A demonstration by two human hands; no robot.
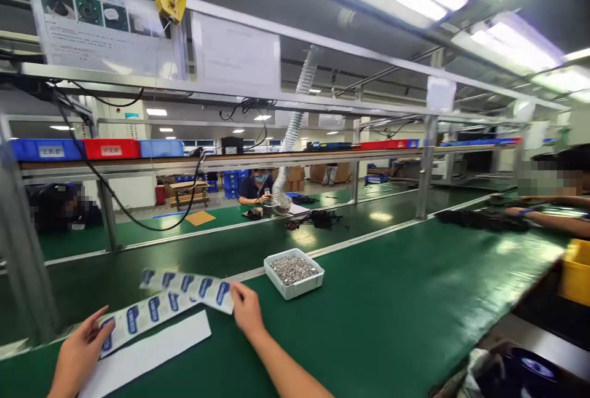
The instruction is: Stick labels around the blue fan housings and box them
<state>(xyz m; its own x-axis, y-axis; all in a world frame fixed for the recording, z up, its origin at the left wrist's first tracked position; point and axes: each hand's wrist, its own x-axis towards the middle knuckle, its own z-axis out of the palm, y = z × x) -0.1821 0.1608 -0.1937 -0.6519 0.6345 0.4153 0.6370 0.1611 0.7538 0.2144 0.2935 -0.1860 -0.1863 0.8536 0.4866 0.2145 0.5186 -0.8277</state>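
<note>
My right hand (247, 309) pinches the end of a strip of blue-and-white labels (187, 284), which is raised and stretches out to the left. Below it a second label strip (154, 310) slants across; whether the two are one folded piece I cannot tell. My left hand (85, 349) holds that lower strip at its left end, thumb on the printed face. A plain white strip (152, 349) lies on the green bench top just in front, partly under my left hand. Beyond my right hand stands a white tray (289, 292) of small metal parts.
Metal posts (426, 167) carry a shelf with blue bins (46, 150) and a red bin (110, 149). A black cable (115, 201) droops at left. Dark cables (482, 220) lie near a co-worker's arm (553, 221) at right. A yellow bin (576, 272) stands by the bench edge.
</note>
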